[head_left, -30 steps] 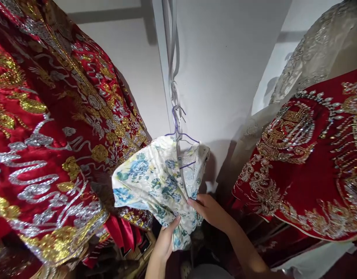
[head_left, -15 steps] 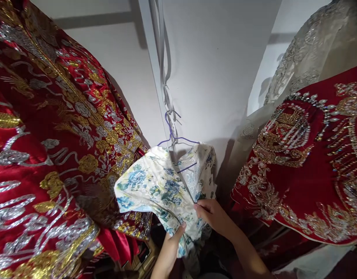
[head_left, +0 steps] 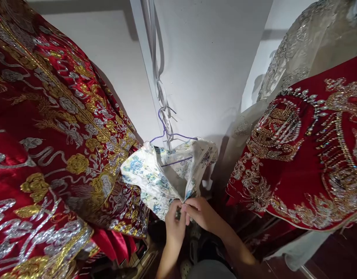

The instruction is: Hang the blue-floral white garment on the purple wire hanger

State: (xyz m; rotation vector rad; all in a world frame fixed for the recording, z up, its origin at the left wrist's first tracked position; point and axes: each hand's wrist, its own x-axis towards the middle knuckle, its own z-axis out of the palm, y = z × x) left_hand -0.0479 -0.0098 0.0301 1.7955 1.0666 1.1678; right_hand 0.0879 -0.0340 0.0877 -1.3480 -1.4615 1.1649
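A white blouse [head_left: 150,180] with blue and green flowers hangs on a thin purple hanger [head_left: 184,135] in the middle. Its neckline gapes in a V, and the lining and the hanger's lower bar show inside. At the bottom of the V, my left hand [head_left: 176,224] pinches one front edge. My right hand [head_left: 202,212] is closed on the opposite edge, its fingertips meeting those of the left. Whatever fastening may lie between the fingers is too small to make out. The lower part of the blouse is mostly hidden behind my hands.
On the left hangs a red jacket [head_left: 88,128] with gold and silver embroidery. A red beaded garment [head_left: 294,174] hangs close on the right, before a pale lace dress [head_left: 285,58]. White hanging rings [head_left: 161,93] hold the hanger against the wall [head_left: 207,69].
Both hands have come together at the front edges; my left hand has moved up from lower on the blouse. The neckline now gapes wider, and the view has shifted slightly.
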